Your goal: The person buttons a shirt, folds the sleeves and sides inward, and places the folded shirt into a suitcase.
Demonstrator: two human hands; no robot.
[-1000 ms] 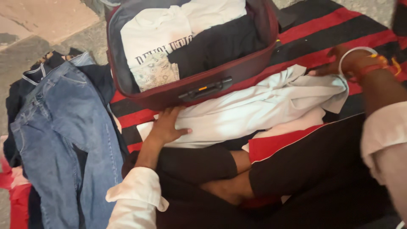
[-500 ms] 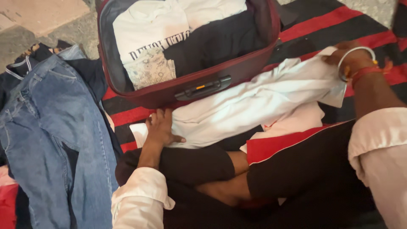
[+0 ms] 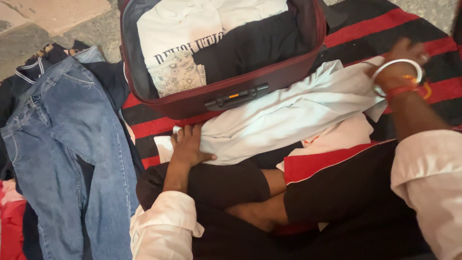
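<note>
Seated cross-legged on the red-and-black striped mat, folding in hand. The white garment lies stretched across the mat in front of my knees, just beside the near wall of the open maroon suitcase and touching it along the handle side.

My left hand lies flat, fingers spread, pressing down the garment's left end. My right hand is at the far right end, closed around a bunched corner of the cloth; the fingers are partly blurred, so I cannot tell how many are pinching. Bangles sit on that wrist.

Step as I judge it: the first fold, one end pinned and the other lifted. The cloth is loose and rumpled in the middle, not yet squared.

Next move, as I judge it, calls for carrying the right end over toward the pinned left end, keeping the left palm down so the cloth does not slide, then smoothing the crease.

The suitcase already holds a white printed shirt, a dark garment and a patterned cloth. Blue jeans lie spread on other dark clothes to my left, well apart from the fold.
</note>
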